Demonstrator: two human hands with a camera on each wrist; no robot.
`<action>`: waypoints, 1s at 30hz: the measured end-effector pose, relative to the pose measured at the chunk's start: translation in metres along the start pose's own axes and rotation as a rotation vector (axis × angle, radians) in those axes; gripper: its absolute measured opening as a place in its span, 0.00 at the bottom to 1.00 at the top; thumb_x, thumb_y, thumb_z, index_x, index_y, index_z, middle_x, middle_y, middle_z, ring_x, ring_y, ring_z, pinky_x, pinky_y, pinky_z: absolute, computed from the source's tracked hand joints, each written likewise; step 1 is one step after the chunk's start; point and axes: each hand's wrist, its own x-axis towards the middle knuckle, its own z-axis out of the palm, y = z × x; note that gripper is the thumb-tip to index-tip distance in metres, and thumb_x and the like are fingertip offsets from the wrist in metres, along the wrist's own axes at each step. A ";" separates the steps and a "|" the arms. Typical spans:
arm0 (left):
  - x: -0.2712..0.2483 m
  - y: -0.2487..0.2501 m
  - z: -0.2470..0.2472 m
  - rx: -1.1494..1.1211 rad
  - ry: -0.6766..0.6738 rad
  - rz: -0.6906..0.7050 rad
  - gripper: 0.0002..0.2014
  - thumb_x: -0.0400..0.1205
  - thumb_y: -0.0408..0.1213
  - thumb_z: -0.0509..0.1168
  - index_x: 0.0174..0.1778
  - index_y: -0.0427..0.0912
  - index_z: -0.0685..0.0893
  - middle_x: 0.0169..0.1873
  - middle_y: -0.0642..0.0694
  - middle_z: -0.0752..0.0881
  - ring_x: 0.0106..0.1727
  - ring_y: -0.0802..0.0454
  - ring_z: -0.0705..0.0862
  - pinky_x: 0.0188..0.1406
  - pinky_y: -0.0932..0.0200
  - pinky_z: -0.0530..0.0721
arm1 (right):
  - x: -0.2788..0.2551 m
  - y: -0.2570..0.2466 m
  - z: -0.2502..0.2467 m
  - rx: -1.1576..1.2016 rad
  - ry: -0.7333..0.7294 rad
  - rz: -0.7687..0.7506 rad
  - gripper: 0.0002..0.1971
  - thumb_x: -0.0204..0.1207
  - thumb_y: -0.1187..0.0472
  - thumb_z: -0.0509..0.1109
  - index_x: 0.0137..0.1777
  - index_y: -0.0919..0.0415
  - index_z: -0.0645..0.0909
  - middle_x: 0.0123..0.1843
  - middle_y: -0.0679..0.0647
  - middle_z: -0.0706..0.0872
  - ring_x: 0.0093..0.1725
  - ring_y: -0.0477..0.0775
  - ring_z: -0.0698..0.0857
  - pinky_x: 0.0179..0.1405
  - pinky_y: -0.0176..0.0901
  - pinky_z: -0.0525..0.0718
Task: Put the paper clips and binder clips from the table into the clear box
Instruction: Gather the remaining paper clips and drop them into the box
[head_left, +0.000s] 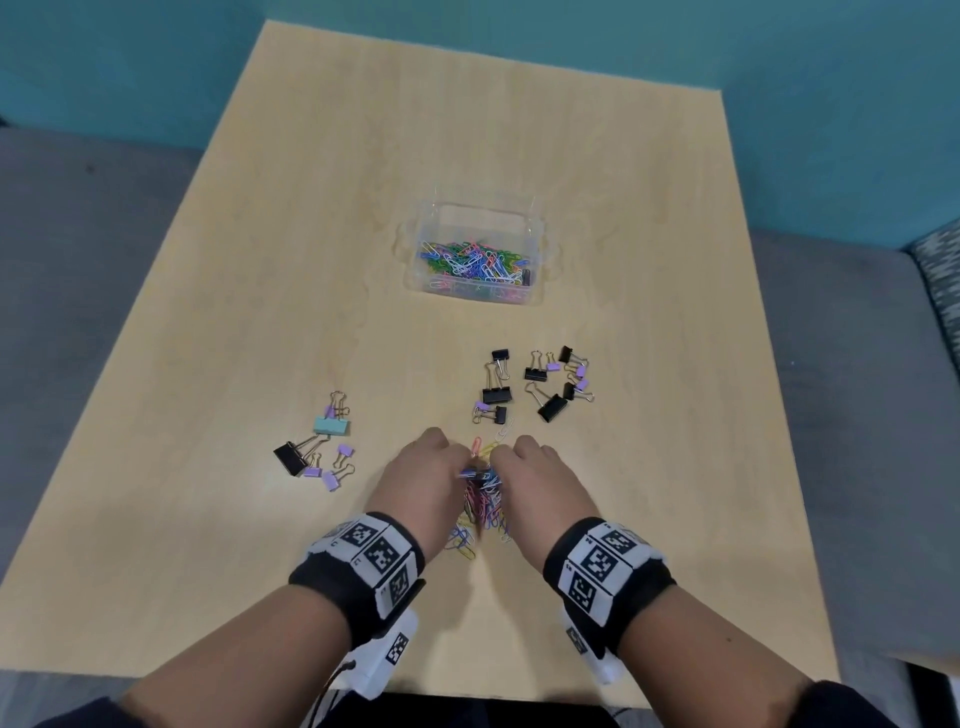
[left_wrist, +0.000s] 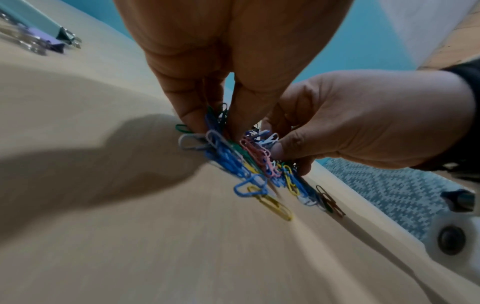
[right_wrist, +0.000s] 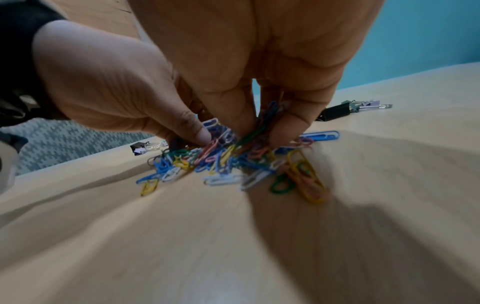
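- Both hands, left hand (head_left: 421, 475) and right hand (head_left: 540, 478), gather the paper clips (head_left: 484, 501) heaped on the table (head_left: 208, 312); next they must lift and carry the clips to the clear box (head_left: 475, 293), already part-filled. Binder clips (head_left: 540, 384) wait nearby.
- Left wrist view: left fingers (left_wrist: 194, 115) pinch the coloured tangle.
- Right wrist view: right fingers (right_wrist: 285, 125) clutch clips; strays (right_wrist: 306, 181) lie loose.

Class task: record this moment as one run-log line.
left hand: pinching coloured paper clips | right hand: pinching same | clear plastic box: part-filled | binder clips: on table
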 end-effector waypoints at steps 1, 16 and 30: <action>0.000 0.000 -0.001 -0.014 -0.005 -0.016 0.09 0.80 0.32 0.61 0.50 0.44 0.85 0.46 0.47 0.77 0.42 0.46 0.80 0.39 0.54 0.77 | 0.000 0.001 -0.001 0.006 -0.006 0.013 0.12 0.72 0.73 0.60 0.49 0.56 0.69 0.48 0.54 0.71 0.43 0.57 0.69 0.37 0.46 0.63; 0.007 -0.015 -0.050 -0.800 -0.183 -0.438 0.05 0.72 0.23 0.73 0.35 0.35 0.86 0.24 0.46 0.81 0.23 0.50 0.79 0.31 0.54 0.85 | 0.000 0.033 -0.027 0.947 -0.119 0.376 0.06 0.72 0.73 0.70 0.38 0.63 0.80 0.28 0.54 0.79 0.23 0.49 0.79 0.27 0.42 0.83; 0.109 0.006 -0.147 -1.000 -0.071 -0.308 0.04 0.74 0.19 0.69 0.40 0.31 0.83 0.30 0.39 0.80 0.22 0.54 0.80 0.24 0.67 0.84 | 0.088 0.042 -0.132 1.252 0.068 0.226 0.10 0.72 0.78 0.71 0.38 0.65 0.78 0.28 0.62 0.78 0.24 0.53 0.78 0.20 0.39 0.80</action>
